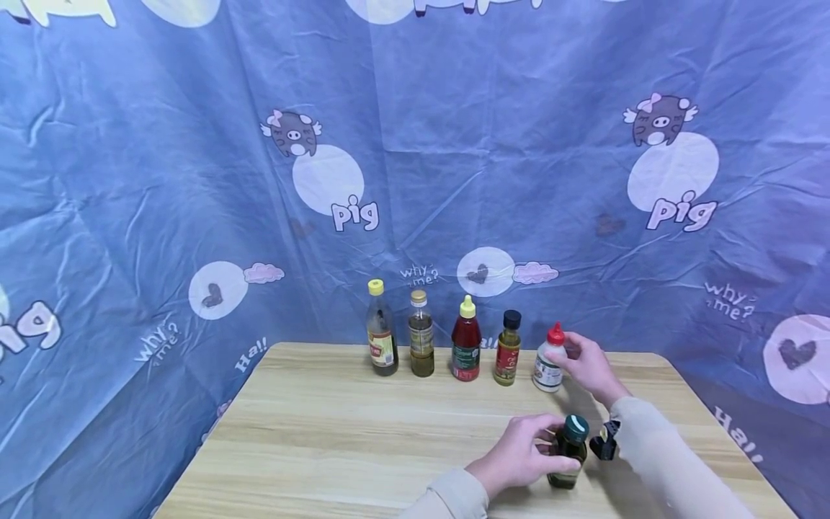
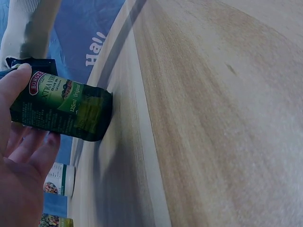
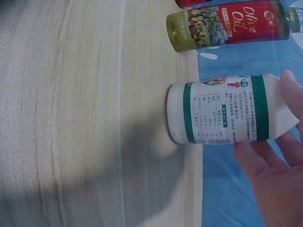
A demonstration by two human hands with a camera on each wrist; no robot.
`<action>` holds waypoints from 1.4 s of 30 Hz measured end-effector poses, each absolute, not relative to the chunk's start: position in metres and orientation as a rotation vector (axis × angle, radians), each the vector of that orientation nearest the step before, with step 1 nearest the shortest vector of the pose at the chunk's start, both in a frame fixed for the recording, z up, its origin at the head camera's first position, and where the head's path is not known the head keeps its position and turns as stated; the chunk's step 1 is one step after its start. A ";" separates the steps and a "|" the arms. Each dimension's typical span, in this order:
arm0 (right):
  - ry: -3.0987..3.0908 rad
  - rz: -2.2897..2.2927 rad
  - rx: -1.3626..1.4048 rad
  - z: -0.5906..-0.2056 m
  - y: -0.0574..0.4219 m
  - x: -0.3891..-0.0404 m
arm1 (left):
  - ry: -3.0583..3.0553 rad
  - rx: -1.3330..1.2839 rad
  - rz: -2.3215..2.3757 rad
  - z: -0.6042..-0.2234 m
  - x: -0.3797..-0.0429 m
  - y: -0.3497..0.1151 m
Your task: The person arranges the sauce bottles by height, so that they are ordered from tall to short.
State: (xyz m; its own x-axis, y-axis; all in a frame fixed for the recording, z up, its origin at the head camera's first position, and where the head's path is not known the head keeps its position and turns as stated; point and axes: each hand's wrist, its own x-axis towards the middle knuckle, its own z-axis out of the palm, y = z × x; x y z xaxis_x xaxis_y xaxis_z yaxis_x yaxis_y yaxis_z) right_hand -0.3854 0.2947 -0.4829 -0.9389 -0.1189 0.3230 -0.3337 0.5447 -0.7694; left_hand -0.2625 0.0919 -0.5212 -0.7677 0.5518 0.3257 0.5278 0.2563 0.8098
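Observation:
My left hand (image 1: 521, 455) grips a dark green glass bottle of Borges extra virgin olive oil (image 2: 61, 101) with a green cap, fingers and thumb around its sides. Its base is at or just over the table near the front right. Farther back, my right hand (image 1: 588, 366) holds a white squeeze bottle (image 3: 222, 109) with a red nozzle cap (image 1: 555, 334) between thumb and fingers. That white bottle stands upright at the right end of a row, beside an olive oil bottle (image 1: 507, 353) with a black cap and red label.
Farther left in the row stand a red sauce bottle (image 1: 466, 346) with a yellow tip, a bottle with a tan cap (image 1: 421, 339) and a dark sauce bottle (image 1: 382, 335) with a yellow cap. Behind the wooden table (image 1: 337, 432) hangs a blue printed cloth (image 1: 428, 187).

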 end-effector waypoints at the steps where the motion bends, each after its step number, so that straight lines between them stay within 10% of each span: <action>1: -2.554 1.344 0.372 -0.483 0.294 -0.385 | 2.469 1.058 1.578 -0.521 -0.262 0.092; 42: -2.604 1.394 0.422 -0.492 0.332 -0.315 | 2.461 1.033 1.598 -0.514 -0.265 0.094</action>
State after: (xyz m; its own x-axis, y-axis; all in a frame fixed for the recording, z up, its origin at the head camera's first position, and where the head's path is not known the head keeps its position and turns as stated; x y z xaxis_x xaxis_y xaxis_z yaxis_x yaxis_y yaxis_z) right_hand -0.3149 0.3316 -0.4920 -0.9478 -0.1716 0.2687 -0.3187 0.5267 -0.7881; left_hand -0.2653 0.0940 -0.5141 -0.7792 0.5410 0.3165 0.5092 0.2519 0.8230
